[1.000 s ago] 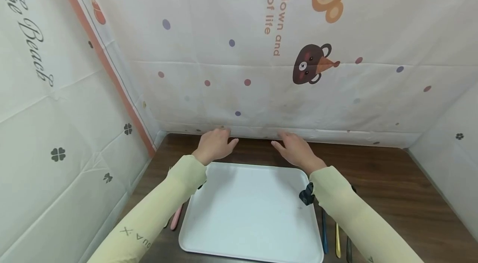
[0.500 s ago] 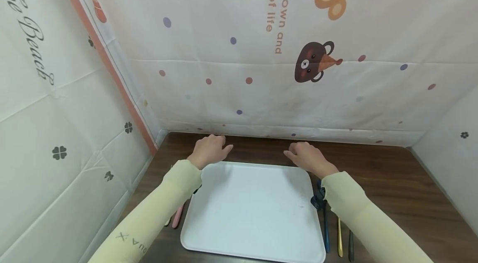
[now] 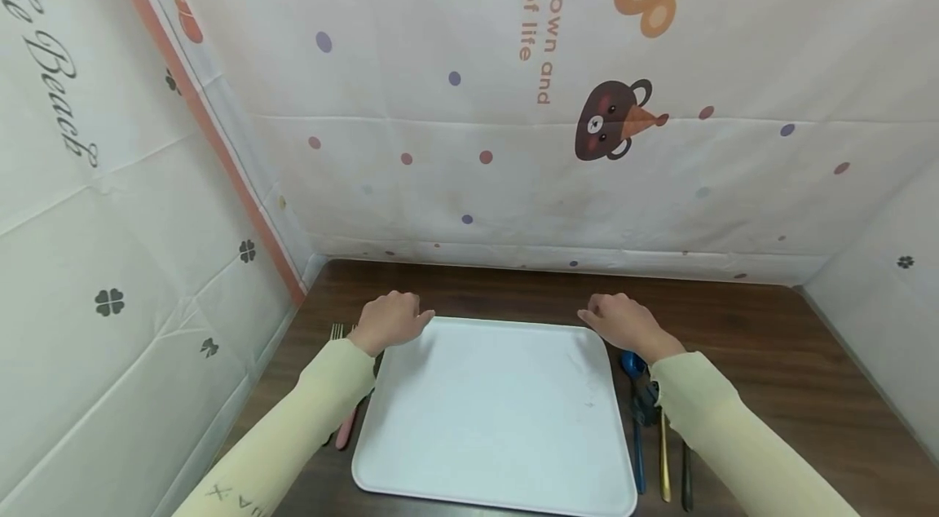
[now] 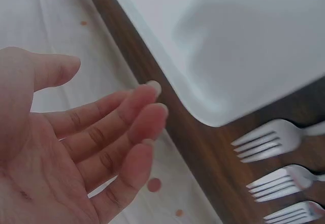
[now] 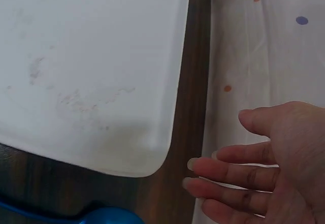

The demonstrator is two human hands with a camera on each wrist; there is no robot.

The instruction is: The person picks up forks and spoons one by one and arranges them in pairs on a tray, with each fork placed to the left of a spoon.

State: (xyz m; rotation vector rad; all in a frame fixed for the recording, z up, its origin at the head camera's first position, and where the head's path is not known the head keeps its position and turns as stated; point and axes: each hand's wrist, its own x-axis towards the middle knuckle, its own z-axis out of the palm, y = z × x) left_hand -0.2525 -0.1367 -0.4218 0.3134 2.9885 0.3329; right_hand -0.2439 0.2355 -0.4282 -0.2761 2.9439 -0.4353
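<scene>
A white rectangular tray (image 3: 499, 419) lies on the dark wooden table. Near its far left corner is my left hand (image 3: 391, 320), holding nothing, with fingers loosely bent in the left wrist view. My right hand (image 3: 623, 325) hovers by the far right corner, also holding nothing, its fingers relaxed and the thumb apart. Several forks lie left of the tray; the left wrist view shows one fork (image 4: 274, 140) closest to the tray corner and another fork (image 4: 284, 182) beside it. Just right of the tray lies a blue spoon (image 3: 632, 364), partly behind the wrist camera.
Right of the tray are a gold handle (image 3: 664, 460) and a dark handle (image 3: 686, 480). A pink handle (image 3: 345, 429) shows at the left, partly under the sleeve. A patterned cloth wall (image 3: 469, 174) rises behind the table (image 3: 770, 370), with more cloth at both sides.
Both hands have drawn back from the far table edge toward the body and moved apart, the left going left and the right going right. The tray stays in place.
</scene>
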